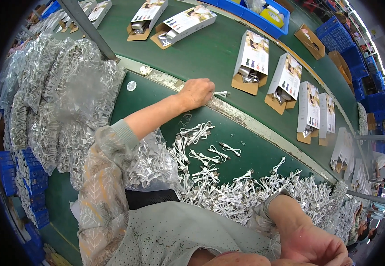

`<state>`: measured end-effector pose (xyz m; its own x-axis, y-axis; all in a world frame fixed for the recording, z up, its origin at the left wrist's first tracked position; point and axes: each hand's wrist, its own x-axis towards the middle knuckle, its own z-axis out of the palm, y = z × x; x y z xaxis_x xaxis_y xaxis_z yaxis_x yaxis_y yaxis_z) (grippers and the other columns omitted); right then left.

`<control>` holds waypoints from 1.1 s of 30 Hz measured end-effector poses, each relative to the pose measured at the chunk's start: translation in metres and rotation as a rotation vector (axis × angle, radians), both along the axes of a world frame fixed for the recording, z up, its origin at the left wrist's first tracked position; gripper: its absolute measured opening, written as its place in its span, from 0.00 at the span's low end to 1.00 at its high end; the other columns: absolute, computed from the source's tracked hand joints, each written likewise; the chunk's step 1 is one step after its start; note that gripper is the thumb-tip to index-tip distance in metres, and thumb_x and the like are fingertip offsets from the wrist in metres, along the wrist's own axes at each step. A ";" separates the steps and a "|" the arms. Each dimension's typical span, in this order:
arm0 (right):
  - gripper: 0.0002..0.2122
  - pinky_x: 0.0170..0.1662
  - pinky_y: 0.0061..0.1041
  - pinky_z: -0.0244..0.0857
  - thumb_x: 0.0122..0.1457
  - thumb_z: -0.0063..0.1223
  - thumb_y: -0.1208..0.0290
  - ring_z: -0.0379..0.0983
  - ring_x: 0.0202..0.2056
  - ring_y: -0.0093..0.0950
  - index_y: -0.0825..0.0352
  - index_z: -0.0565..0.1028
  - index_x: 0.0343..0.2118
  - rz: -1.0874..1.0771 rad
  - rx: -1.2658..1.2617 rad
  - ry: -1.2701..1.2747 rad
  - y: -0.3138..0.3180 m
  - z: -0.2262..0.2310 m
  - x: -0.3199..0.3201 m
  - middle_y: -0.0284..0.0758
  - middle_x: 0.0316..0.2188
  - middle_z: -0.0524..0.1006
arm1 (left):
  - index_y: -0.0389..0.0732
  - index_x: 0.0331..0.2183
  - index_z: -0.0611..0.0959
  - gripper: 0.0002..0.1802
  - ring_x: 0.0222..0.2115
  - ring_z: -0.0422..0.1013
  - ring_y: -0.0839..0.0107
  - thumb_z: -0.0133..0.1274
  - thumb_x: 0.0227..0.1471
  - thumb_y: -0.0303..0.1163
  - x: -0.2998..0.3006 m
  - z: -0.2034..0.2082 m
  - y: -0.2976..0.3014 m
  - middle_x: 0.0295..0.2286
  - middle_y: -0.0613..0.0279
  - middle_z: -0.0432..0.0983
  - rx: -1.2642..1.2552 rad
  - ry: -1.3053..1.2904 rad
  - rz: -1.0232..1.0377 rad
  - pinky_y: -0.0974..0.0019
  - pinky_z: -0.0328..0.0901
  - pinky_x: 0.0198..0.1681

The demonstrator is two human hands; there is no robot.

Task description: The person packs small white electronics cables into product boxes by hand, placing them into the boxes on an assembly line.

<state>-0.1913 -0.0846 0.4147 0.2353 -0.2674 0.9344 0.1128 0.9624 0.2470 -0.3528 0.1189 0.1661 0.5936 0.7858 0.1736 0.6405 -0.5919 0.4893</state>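
Observation:
My left hand (197, 93) is closed round a short white charging cable at the metal edge between the work table and the belt. One end of that cable (222, 93) sticks out to the right of the fingers. My right hand (314, 244) is raised at the lower right, close to me, with its fingers curled. Its fingertips are partly cut off by the lower edge, so I cannot make out anything in them. A big heap of bundled white cables (241, 195) lies on the table before me, with several loose ones (219, 153) beyond it.
Open-ended printed boxes (251, 57) stand along the green belt (192, 53), several on the right and two more (186, 24) at the far left. Bags of cables (64, 97) pile up on the left. A blue bin (245, 13) sits beyond the belt. A metal post (86, 29) rises at the upper left.

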 end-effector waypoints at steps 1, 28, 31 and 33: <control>0.12 0.35 0.19 0.63 0.49 0.54 0.81 0.68 0.36 0.24 0.70 0.73 0.38 0.038 0.012 -0.015 0.000 -0.001 0.001 0.32 0.36 0.71 | 0.41 0.26 0.79 0.05 0.33 0.71 0.55 0.51 0.44 0.31 -0.006 0.007 -0.001 0.28 0.54 0.74 -0.069 -0.022 0.073 0.55 0.67 0.37; 0.05 0.32 0.22 0.65 0.52 0.49 0.81 0.69 0.28 0.26 0.72 0.74 0.32 0.109 0.068 0.019 0.002 0.007 0.001 0.31 0.27 0.73 | 0.37 0.30 0.78 0.19 0.33 0.73 0.53 0.59 0.41 0.43 -0.014 0.073 -0.055 0.28 0.50 0.76 -0.366 0.436 -0.194 0.55 0.67 0.37; 0.05 0.31 0.22 0.65 0.53 0.48 0.81 0.69 0.28 0.26 0.72 0.73 0.33 0.105 0.055 0.019 0.003 0.009 -0.004 0.32 0.27 0.73 | 0.36 0.25 0.75 0.17 0.31 0.73 0.51 0.59 0.39 0.40 -0.021 0.047 -0.073 0.23 0.50 0.74 -0.245 0.276 -0.197 0.53 0.67 0.35; 0.04 0.30 0.21 0.63 0.53 0.48 0.79 0.68 0.27 0.25 0.71 0.73 0.31 0.109 -0.009 0.054 0.001 0.005 -0.002 0.31 0.24 0.72 | 0.36 0.26 0.76 0.17 0.33 0.73 0.51 0.60 0.38 0.39 -0.025 0.046 -0.066 0.25 0.49 0.75 -0.366 0.316 -0.167 0.54 0.67 0.36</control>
